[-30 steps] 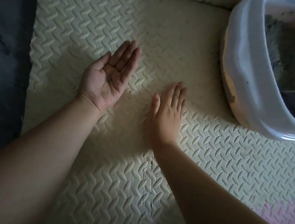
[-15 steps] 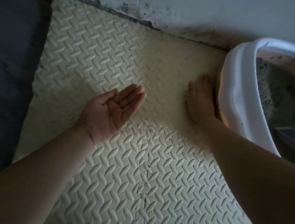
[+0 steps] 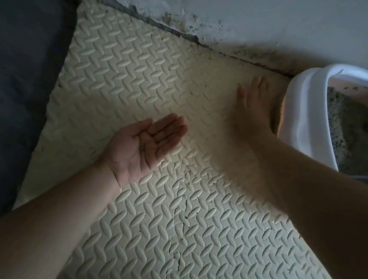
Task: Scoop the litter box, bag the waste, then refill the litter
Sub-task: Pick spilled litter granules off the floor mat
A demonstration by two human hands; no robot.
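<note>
While both grips gape wide, left hand, right hand, one litter box

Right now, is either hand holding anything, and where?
Nothing gripped: left hand open, palm up, a few dark specks on it; right hand flat on mat.

Cream foam mat, ridged in herringbone, laid up to the stained foot of the wall. Cracked along a seam near the middle (dark specks scattered there). On its right edge, a white litter box. Just beside that, right hand palm down, blurred. Along the left, dark grey fabric.
</note>
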